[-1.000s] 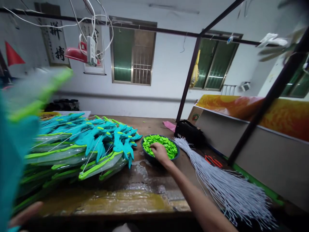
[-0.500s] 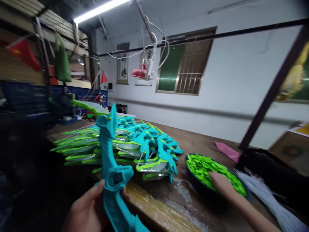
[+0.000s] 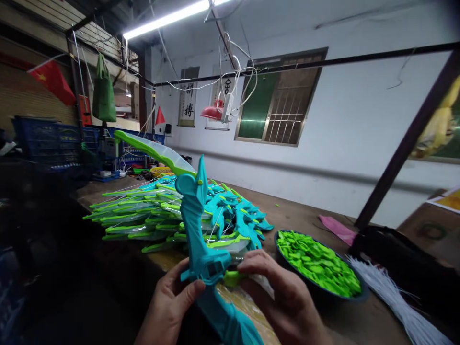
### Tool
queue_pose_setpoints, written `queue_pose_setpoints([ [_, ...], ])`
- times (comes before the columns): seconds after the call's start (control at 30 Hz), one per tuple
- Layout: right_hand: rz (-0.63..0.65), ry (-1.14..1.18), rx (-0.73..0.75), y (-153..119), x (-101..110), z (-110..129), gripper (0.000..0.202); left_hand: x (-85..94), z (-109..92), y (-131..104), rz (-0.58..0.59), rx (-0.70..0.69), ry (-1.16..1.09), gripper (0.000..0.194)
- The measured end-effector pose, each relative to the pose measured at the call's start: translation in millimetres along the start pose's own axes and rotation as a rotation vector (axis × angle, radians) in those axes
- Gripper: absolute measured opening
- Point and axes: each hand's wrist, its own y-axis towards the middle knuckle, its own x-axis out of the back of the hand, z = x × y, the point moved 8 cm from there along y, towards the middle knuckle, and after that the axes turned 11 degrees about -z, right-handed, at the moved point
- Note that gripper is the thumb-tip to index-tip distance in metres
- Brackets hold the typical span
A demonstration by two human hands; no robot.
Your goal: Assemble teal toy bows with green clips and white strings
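Note:
My left hand (image 3: 176,292) is closed round the middle of a teal plastic toy bow (image 3: 196,230), held upright and slightly tilted. A lime-green limb with a clear panel (image 3: 158,151) juts from its upper end to the left. Pinched in the fingers of my right hand (image 3: 280,292) is a small lime-green plastic piece (image 3: 233,278), close beside the square opening in the bow's grip. Whether the piece touches the bow I cannot tell. Similar green pieces (image 3: 319,263) fill a dark round basin (image 3: 362,293) to the right.
Behind the held bow lies a pile of teal and green toy bows (image 3: 143,211) on the brown table (image 3: 291,215). White strings (image 3: 406,297), a black bag (image 3: 391,244) and a pink cloth (image 3: 338,229) lie at the right. A red lamp (image 3: 213,111) hangs overhead.
My right hand has come out of the basin with a green piece and moved left to the bow. My left hand and the bow have shifted right in view.

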Motion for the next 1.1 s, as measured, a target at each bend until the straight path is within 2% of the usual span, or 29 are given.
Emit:
queue_pose_setpoints([
  [0.07, -0.034, -0.025, 0.1, -4, -17, 19, 0.011, -4.1, 0, -5, 0.033, -0.021, 0.022, 0.052],
  [0.17, -0.093, -0.058, 0.144, -11, -26, 17, 0.016, -5.1, -2, -12, 0.041, -0.034, 0.028, 0.048],
  [0.33, -0.176, -0.184, 0.148, -21, -30, 10, 0.017, -5.2, -2, -19, 0.021, -0.004, 0.016, 0.047],
  [0.63, -0.154, -0.173, 0.136, -24, -31, 15, 0.016, -8.5, -6, -19, 0.062, -0.024, -0.035, 0.042],
  [0.73, -0.15, -0.226, 0.203, -23, -34, 19, 0.02, -9.6, -8, -21, 0.063, -0.025, -0.057, 0.042],
  [0.83, -0.217, -0.306, 0.315, -21, -35, 26, 0.021, -8.3, -10, -22, 0.024, -0.015, -0.042, 0.043],
  [0.93, -0.23, -0.374, 0.377, -21, -38, 27, 0.021, -7.9, -12, -24, 0.003, -0.014, -0.06, 0.045],
  [1.03, -0.21, -0.391, 0.339, -21, -37, 20, 0.019, -7.4, -11, -24, -0.007, -0.036, -0.068, 0.046],
  [1.1, -0.193, -0.35, 0.214, -19, -31, 10, 0.031, -6.4, -9, -25, -0.018, -0.062, -0.009, 0.049],
])
